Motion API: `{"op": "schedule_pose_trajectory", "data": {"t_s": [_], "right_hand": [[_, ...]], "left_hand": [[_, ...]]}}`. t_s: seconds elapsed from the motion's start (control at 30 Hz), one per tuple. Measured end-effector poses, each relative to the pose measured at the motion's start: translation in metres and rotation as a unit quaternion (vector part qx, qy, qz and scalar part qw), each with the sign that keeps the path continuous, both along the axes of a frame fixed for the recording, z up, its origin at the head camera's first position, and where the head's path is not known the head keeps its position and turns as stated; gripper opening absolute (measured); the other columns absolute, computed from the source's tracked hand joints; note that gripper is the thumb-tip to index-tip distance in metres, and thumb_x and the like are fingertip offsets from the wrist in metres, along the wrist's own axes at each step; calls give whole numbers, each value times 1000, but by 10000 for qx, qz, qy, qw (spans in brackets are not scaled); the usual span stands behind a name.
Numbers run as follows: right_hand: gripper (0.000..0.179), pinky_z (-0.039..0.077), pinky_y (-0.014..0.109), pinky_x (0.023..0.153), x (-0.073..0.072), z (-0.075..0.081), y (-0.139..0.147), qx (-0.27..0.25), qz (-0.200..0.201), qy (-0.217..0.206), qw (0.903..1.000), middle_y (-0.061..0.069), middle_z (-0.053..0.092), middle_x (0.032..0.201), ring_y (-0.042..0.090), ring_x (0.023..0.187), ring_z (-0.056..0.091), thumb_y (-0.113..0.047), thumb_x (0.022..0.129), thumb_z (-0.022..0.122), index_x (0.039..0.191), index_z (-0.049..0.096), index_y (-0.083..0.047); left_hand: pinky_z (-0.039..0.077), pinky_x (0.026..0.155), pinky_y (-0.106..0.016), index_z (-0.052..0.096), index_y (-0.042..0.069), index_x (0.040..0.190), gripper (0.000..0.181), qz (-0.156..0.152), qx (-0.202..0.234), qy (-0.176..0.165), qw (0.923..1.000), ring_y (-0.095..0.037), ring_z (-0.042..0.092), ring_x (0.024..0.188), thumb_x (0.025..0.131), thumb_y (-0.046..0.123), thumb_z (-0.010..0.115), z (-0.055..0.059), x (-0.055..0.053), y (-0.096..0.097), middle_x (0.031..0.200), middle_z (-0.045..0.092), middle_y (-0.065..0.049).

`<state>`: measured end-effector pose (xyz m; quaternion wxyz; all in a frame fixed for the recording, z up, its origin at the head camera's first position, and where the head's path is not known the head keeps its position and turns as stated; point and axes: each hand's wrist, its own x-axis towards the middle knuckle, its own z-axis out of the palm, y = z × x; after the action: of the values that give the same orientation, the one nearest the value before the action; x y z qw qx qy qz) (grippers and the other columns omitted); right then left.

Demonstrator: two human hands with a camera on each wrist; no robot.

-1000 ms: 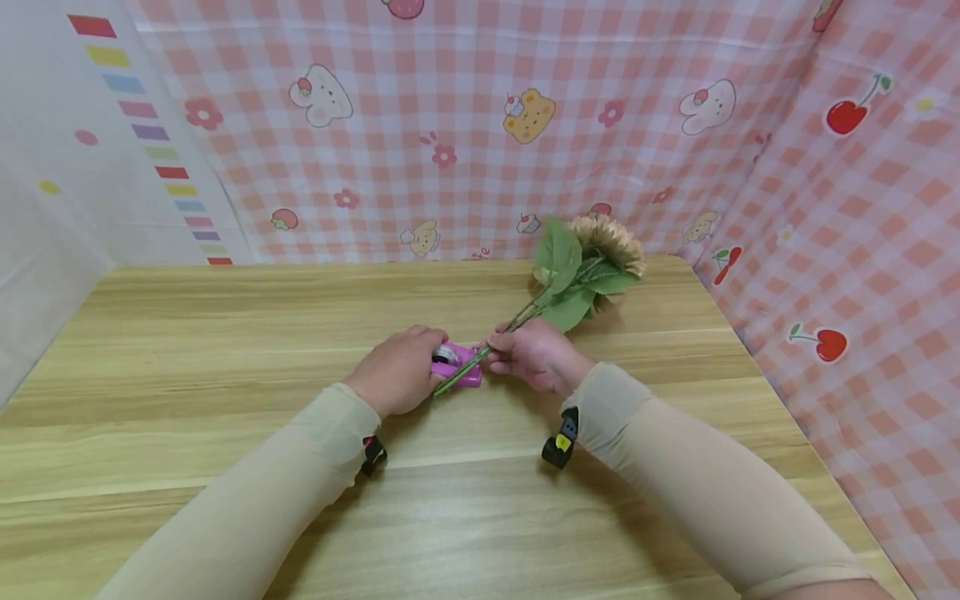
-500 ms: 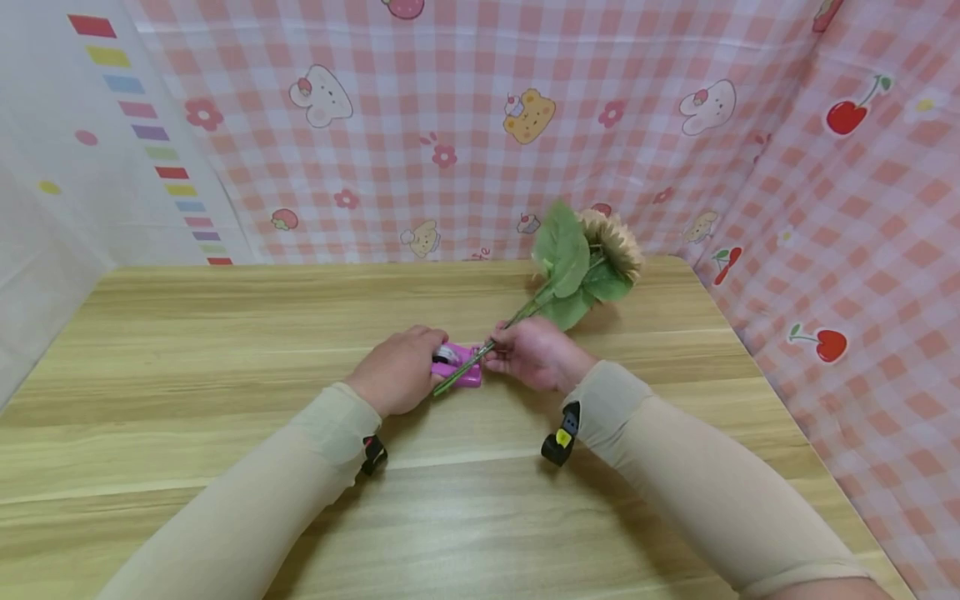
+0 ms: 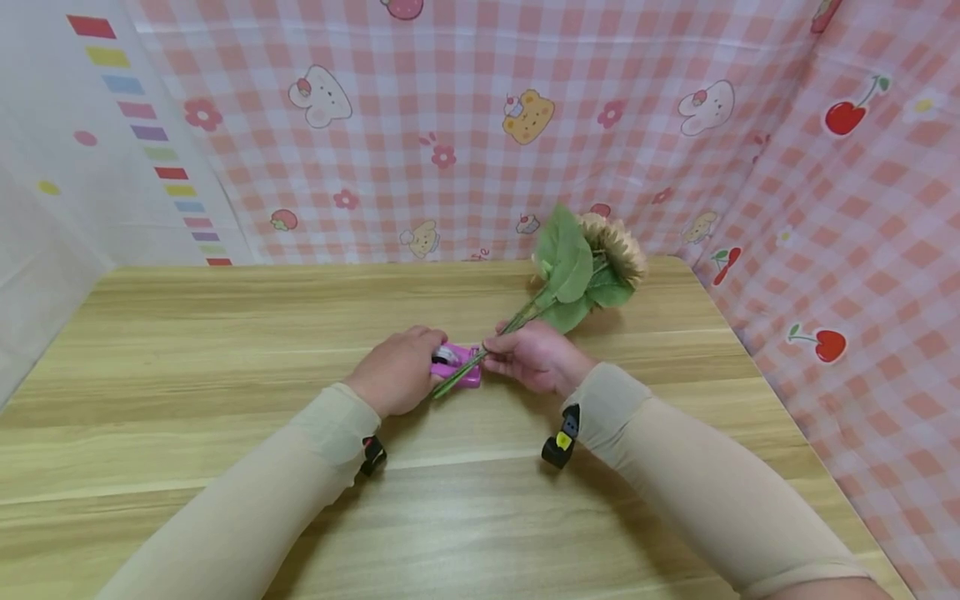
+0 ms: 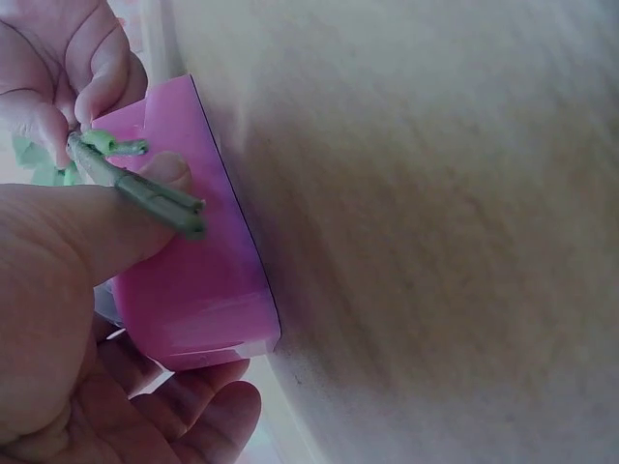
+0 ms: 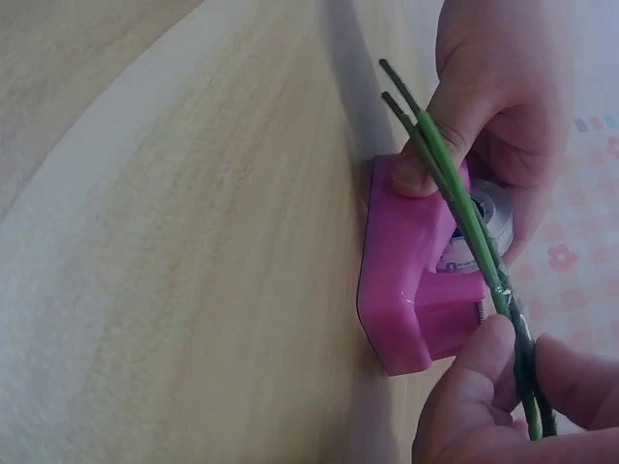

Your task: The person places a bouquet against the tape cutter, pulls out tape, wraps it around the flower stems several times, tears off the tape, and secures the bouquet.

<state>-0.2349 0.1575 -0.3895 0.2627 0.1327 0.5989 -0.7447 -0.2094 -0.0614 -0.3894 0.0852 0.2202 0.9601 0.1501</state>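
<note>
My left hand grips a pink tape dispenser on the wooden table, its thumb pressing the side in the left wrist view. A roll of clear tape sits in the dispenser. Between thumb and fingers, my right hand pinches a bunch of artificial flowers by the green stems. These stems slant across the dispenser, cut ends toward my left hand. A shiny patch shows on them just above the right fingertips in the right wrist view. Beige blooms and broad green leaves point to the back right.
The wooden table spreads around both hands. Behind it hangs a pink checked cloth with cartoon prints, and another checked cloth borders the right edge. A black strap device hangs from the right wrist.
The flower bunch has turned a little about its stems, so the large leaf faces me more and the blooms have shifted slightly. Left hand and dispenser have stayed in place.
</note>
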Motion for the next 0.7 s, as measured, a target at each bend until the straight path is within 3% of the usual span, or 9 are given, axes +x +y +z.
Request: {"op": "schedule_pose_trajectory", "data": {"t_s": [0.2, 0.37, 0.5, 0.6, 0.7], "right_hand": [[11, 66, 24, 78, 3, 1, -3, 133, -386, 14, 9992, 9, 73, 85, 16, 74, 72, 7, 100, 62, 91, 66, 1], [11, 66, 26, 85, 5, 1, -4, 137, -514, 156, 9985, 8, 74, 89, 16, 77, 73, 9, 99, 61, 95, 69, 4], [9, 64, 23, 73, 5, 1, -3, 273, -456, 210, 9984, 6, 74, 92, 14, 75, 68, 9, 99, 61, 98, 67, 3], [9, 56, 21, 62, 5, 1, -2, 304, -304, 233, 9988, 4, 73, 95, 12, 69, 61, 8, 100, 58, 105, 61, 1], [16, 54, 21, 61, 4, 2, -3, 153, -202, 179, 9995, 4, 69, 98, 11, 69, 59, 6, 103, 53, 117, 53, -1]], "left_hand": [[43, 123, -53, 48, 4, 155, 57, 24, -11, -77, 10000, -39, 53, 143, 106, 27, 64, 0, 0, 0, 156, 53, -17], [43, 124, -53, 48, 4, 155, 57, 14, -36, -73, 10000, -39, 53, 144, 106, 27, 64, -1, -1, 0, 157, 53, -17], [43, 124, -53, 48, 4, 155, 56, 3, -70, -52, 10000, -39, 52, 144, 106, 25, 63, -1, -1, 0, 157, 52, -18], [43, 124, -53, 48, 4, 155, 56, 4, -88, -27, 10000, -39, 52, 144, 106, 25, 63, -1, -1, 0, 157, 53, -18], [43, 124, -53, 49, 4, 155, 56, 29, -70, -32, 10000, -39, 53, 144, 106, 26, 64, -2, -2, 0, 156, 53, -17]]}}
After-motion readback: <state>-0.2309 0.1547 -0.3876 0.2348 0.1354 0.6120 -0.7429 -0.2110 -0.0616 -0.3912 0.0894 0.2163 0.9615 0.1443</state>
